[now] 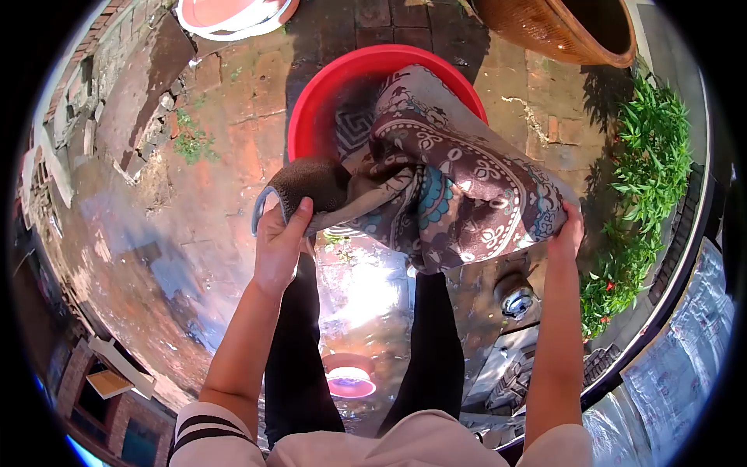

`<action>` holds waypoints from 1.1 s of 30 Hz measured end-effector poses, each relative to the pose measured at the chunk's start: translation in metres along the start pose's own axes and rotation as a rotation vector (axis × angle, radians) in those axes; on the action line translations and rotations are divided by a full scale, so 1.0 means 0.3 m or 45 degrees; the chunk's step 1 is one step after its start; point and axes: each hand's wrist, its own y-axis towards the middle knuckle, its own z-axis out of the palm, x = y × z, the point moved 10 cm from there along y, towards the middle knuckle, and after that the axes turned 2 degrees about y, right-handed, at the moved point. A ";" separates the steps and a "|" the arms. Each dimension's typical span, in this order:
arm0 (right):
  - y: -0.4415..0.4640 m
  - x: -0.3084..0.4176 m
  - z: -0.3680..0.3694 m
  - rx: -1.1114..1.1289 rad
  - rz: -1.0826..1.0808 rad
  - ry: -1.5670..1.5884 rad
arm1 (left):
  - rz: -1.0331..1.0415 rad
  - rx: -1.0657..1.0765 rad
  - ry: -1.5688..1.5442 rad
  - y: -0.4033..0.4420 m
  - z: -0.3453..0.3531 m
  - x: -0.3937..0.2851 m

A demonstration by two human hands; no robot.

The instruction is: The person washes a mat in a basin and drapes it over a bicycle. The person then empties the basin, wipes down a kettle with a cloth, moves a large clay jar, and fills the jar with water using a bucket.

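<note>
A brown patterned cloth [467, 187], heavy like a rug or blanket, with white and teal motifs, is stretched between my two hands. My left hand [282, 237] pinches its dark, edged end, thumb on top. At the other side my right hand [570, 231] grips the far corner, its fingers partly hidden behind the fabric. Behind and beneath the cloth stands a red basin [311, 101]; the cloth's upper part hangs over its rim and into it. Inside the basin a black-and-white geometric pattern shows, but I cannot tell whether it is a separate piece.
A large brown glazed pot [537, 31] lies at the upper right. A white-rimmed basin [233, 19] stands upper left. Green plants [654, 148] line the right side. Near my feet are a small pink basin [350, 381] and a round metallic object [515, 297] on wet brick ground [249, 148].
</note>
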 end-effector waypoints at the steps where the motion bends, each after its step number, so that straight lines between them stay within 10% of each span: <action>1: -0.008 -0.005 0.015 -0.053 -0.042 -0.105 | -0.017 0.045 0.141 0.023 -0.020 0.022; 7: -0.382 -0.058 0.539 0.590 -0.848 -0.991 | -0.121 0.201 1.198 0.338 -0.013 0.193; 10: -0.461 -0.244 0.828 0.940 -0.827 -1.088 | 0.151 -0.070 1.768 0.526 -0.010 0.324; 12: -0.322 -0.478 0.880 0.715 -0.935 -1.634 | 0.192 -0.002 2.091 0.608 0.003 0.486; 20: 0.061 -1.169 0.908 0.785 -0.836 -1.873 | 0.486 -0.012 2.680 0.904 0.020 1.004; 26: 0.223 -1.335 0.923 1.242 0.216 -1.642 | 0.068 0.575 2.796 1.150 -0.043 1.167; 28: 0.132 -1.208 1.013 1.258 -0.566 -2.143 | -0.168 0.869 2.796 1.101 -0.093 1.216; 30: 0.031 -1.001 1.011 1.135 -0.302 -1.953 | -0.390 0.859 2.572 1.054 -0.127 1.204; 33: -0.137 -0.611 1.103 0.940 -1.244 -1.119 | -0.379 0.506 2.057 1.046 -0.109 1.075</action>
